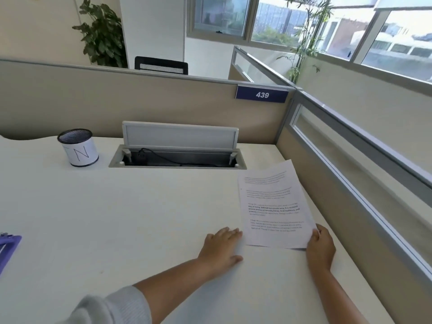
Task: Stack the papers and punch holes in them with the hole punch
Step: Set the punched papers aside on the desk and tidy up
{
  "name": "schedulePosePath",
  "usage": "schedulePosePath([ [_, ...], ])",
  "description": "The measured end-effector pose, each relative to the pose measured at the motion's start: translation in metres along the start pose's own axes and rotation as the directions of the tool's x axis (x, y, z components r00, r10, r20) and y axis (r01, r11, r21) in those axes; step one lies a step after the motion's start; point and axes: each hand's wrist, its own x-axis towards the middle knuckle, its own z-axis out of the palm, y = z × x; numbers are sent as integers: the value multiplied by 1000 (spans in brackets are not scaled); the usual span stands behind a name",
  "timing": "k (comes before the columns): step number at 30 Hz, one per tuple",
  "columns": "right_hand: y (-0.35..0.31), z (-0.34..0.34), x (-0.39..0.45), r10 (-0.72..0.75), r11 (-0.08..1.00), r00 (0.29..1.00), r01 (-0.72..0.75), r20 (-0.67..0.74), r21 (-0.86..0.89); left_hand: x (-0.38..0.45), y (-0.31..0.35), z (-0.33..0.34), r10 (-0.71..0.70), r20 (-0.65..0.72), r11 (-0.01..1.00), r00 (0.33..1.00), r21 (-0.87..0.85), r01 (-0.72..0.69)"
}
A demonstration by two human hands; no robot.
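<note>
While your left hand (222, 246) lies flat and open on the white desk (140, 218), palm down with the fingers spread slightly, its fingertips reach just to the near left edge of the papers (274, 206) without gripping anything. Your right hand (320, 247) sits at the near right corner of those papers, at about 4 o'clock from the middle of the desk; the thumb lies over the sheet's edge and the fingers appear to tuck beneath the corner, so it looks like a light pinch, though you cannot see the underside clearly. The papers lie flat on the desk, printed side up, turned a little so their far end leans toward 1 o'clock, near the beige partition on the right. A second sheet edge peeks out just under the near right corner. At 12 o'clock an open cable tray (177, 157) is set into the desk with its lid raised, and at 11 o'clock stands a mesh pen cup (78, 148) wrapped in white paper marked with an N. At 9 o'clock, at the frame's left edge, a purple object (7, 246) is partly cut off; you cannot tell what it is. A blue plate reading 439 (262, 94) hangs on the far partition.
</note>
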Motion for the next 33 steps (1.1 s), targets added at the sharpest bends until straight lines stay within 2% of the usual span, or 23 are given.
schedulePosePath([
  [4,10,-6,23,-4,999,1000,4,-1,-46,20,14,3,78,72,988,994,130,-87],
  [15,29,-11,45,-50,969,997,33,-60,-244,37,26,16,93,109,984,990,140,-108],
  [21,24,-7,35,-98,939,981,34,-170,-342,37,22,14,118,112,981,987,142,-134],
  [24,16,-3,25,-123,908,978,43,-166,-416,36,13,10,121,37,978,992,167,-126],
  [28,-1,10,12,-202,909,978,170,-45,-380,20,-16,-10,98,-186,991,978,105,-79],
  [30,-15,19,6,-248,892,967,249,51,-376,8,-41,-24,69,-342,993,937,118,-30],
  [33,-41,36,-6,-336,827,923,384,185,-411,-15,-84,-49,2,-458,981,889,175,88],
])
